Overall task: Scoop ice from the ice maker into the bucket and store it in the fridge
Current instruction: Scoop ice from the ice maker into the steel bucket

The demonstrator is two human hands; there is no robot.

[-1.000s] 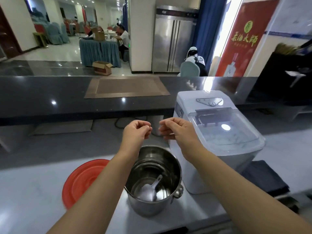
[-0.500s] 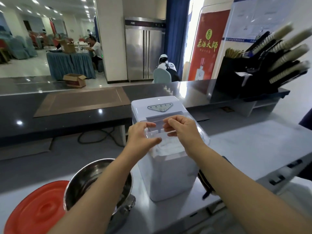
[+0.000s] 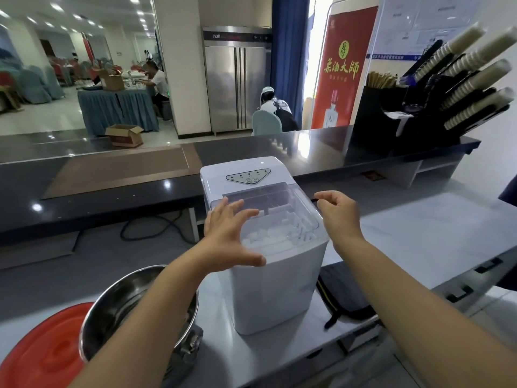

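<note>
The white ice maker is sitting on the gray counter, right in the middle, with its clear lid lying shut on top. Bits of ice are showing through the lid. The left hand is reaching over the left side of the lid with its fingers spread wide and its thumb pointing across the front edge; I cannot tell if it is touching the lid or just hanging over it. The right hand is hanging just beside the right side of the ice maker, with its fingers loosely bent and holding nothing. The shiny metal bucket is standing on the counter to the left of the ice maker, partly hiding under the left arm. A round red lid is lying just left of the bucket. A dark bag is lying on the right of the ice maker, close to it. Far back past the dark bar top, a big steel fridge is standing against the wall with its doors shut. Stacks of paper cups are poking out of a black holder at the top right
</note>
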